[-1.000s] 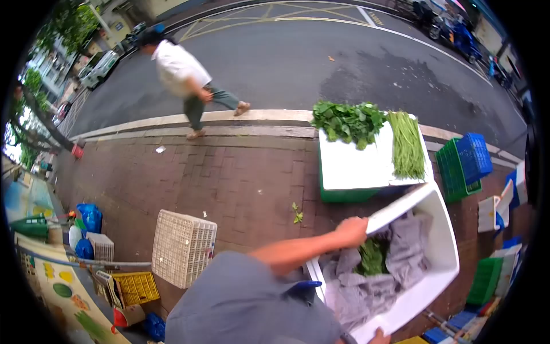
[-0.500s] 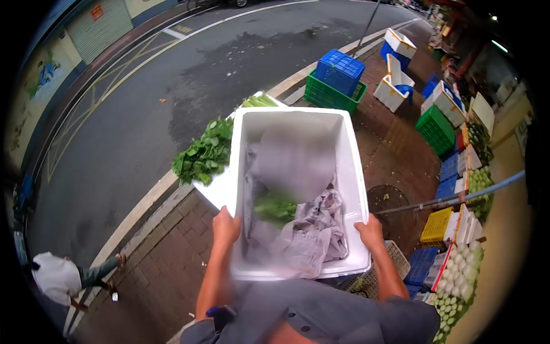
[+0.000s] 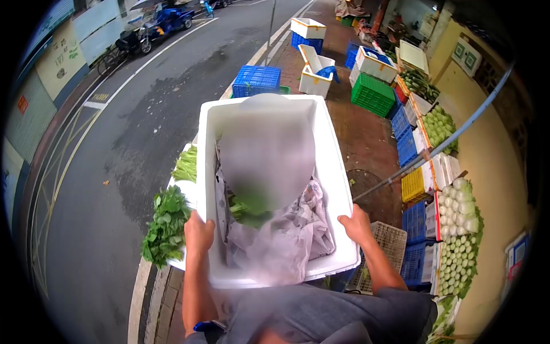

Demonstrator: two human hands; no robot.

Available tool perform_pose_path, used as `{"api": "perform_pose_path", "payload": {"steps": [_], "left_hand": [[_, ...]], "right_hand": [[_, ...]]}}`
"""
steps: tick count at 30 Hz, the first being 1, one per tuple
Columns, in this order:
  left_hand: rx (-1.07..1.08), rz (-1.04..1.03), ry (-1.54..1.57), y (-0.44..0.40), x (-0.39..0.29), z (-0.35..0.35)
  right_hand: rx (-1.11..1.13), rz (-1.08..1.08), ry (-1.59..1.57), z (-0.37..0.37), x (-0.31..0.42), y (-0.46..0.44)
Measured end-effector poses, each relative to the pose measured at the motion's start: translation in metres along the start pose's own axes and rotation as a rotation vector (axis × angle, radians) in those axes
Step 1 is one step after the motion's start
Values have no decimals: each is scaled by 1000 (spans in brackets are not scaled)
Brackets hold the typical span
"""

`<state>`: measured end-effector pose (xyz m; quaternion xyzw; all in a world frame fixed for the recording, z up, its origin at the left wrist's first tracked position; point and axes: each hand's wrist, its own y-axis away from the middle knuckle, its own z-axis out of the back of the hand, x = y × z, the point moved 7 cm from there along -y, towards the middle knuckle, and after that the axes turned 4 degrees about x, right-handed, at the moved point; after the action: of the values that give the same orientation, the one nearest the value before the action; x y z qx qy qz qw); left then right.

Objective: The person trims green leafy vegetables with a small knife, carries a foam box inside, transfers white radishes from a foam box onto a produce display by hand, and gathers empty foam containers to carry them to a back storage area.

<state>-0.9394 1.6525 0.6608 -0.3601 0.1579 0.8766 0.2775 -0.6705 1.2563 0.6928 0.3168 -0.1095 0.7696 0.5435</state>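
Observation:
A large white foam box [image 3: 340, 195] is held in front of my body, its open side facing me. My left hand [image 3: 199, 233] grips its left rim and my right hand [image 3: 355, 225] grips its right rim. Crumpled greyish cloth [image 3: 286, 243] lines the inside, with some green leaves [image 3: 247, 211] showing among it; a blurred patch hides the middle. Just left of the box, leafy greens [image 3: 166, 226] and thin green stalks [image 3: 185, 165] lie on a white surface.
Beyond the box stand a blue crate [image 3: 256, 79] and white foam boxes [image 3: 316, 74]. To the right are a green crate [image 3: 373, 92], a beige crate [image 3: 385, 247], a slanting pole [image 3: 452, 137] and vegetable displays [image 3: 458, 209]. The road [image 3: 137, 132] runs along the left.
The view has swung right along the pavement. Both hands now hold the box by its sides, where earlier it was tilted at the right. The walking person has left view.

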Motion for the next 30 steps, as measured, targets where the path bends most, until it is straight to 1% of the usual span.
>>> {"api": "perform_pose_path", "payload": {"steps": [4, 7, 8, 9, 11, 13, 16, 18, 21, 25, 26, 28, 29, 30], "left_hand": [[98, -23, -31, -113, -37, -87], [202, -58, -28, -213, -84, -178], [215, -80, -54, -246, -95, -211], [249, -98, -78, -272, -124, -239], [286, -68, -47, -336, -175, -287], [337, -36, -48, -390, -230, -322], [417, -105, -110, -463, -323, -362], [425, -159, -99, -511, -372, -393], [452, -229, -115, -587, -442, -445], [501, -279, -74, -710, -509, -532], [505, -288, -62, -748, -532, -555], [535, -326, -59, -810, -581, -593], [561, -355, -68, -840, -610, -611], [579, -377, -70, -879, -651, -615]], "right_hand": [[-20, -126, 34, 6, -39, -104], [-24, -168, 42, 27, -71, -219], [6, -187, 81, 44, -71, -255], [21, -221, 100, 66, -75, -296], [52, -290, 139, 104, -85, -376], [37, -349, 106, 134, -104, -437], [-1, -391, 117, 188, -112, -505], [-52, -383, 115, 228, -99, -552], [-117, -420, 219, 272, -107, -628], [-248, -398, 88, 298, -124, -729], [-260, -433, 45, 304, -125, -756], [-327, -404, 26, 322, -123, -807], [-367, -382, 15, 336, -119, -842], [-406, -398, -68, 351, -89, -882]]}}
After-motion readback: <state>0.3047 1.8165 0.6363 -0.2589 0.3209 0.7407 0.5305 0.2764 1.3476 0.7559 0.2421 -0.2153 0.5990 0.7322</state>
